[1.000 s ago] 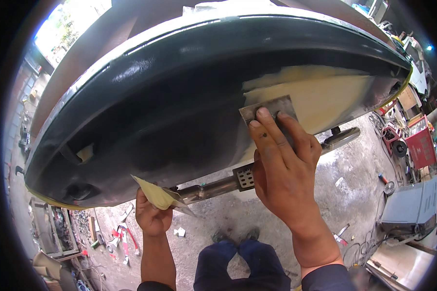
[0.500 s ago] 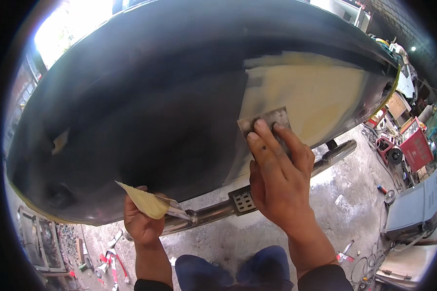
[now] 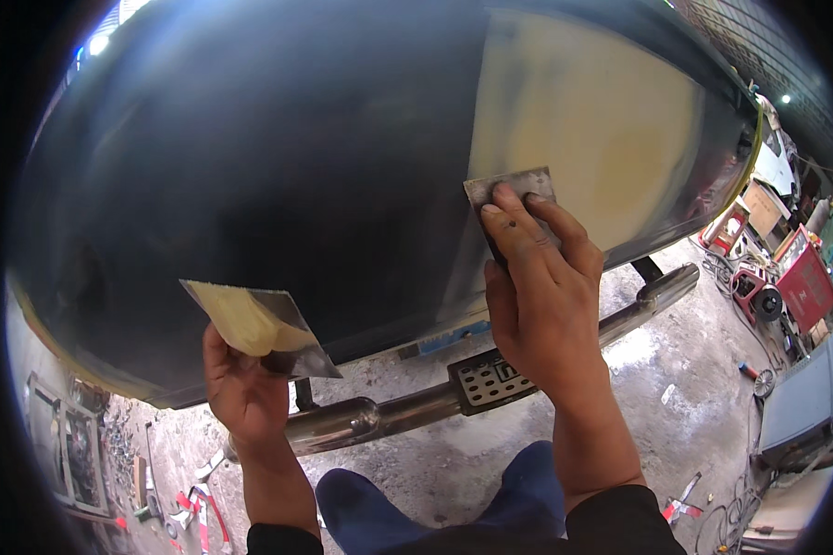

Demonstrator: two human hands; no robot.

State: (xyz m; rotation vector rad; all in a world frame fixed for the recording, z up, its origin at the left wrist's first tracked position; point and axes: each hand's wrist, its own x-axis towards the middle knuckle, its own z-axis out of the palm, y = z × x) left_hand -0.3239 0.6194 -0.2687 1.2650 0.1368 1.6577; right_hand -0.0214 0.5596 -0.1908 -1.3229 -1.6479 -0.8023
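A dark, curved vehicle body panel (image 3: 278,157) fills most of the view, with a broad pale-yellow filler patch (image 3: 620,139) on its right part. My right hand (image 3: 557,305) grips a thin metal putty scraper (image 3: 530,182), fingers spread on its face. The scraper lies against the panel at the patch's lower left. Lower left, in front of the panel, my left hand (image 3: 245,393) holds a second flat metal scraper (image 3: 298,356) from beneath. A thick smear of yellow filler (image 3: 241,319) covers much of this scraper's face.
Below the panel runs a shiny tubular side step (image 3: 407,407) with a perforated tread plate (image 3: 491,381). To the right are a red box (image 3: 805,285), a blue-grey metal case (image 3: 805,384) and cables. Red-and-white straps (image 3: 204,518) and a metal frame (image 3: 65,453) lie at lower left.
The view has shifted, showing more of the side step. My left scraper has turned, so its filler-covered face shows more fully. The filler's ragged upper-left edge now looks straighter.
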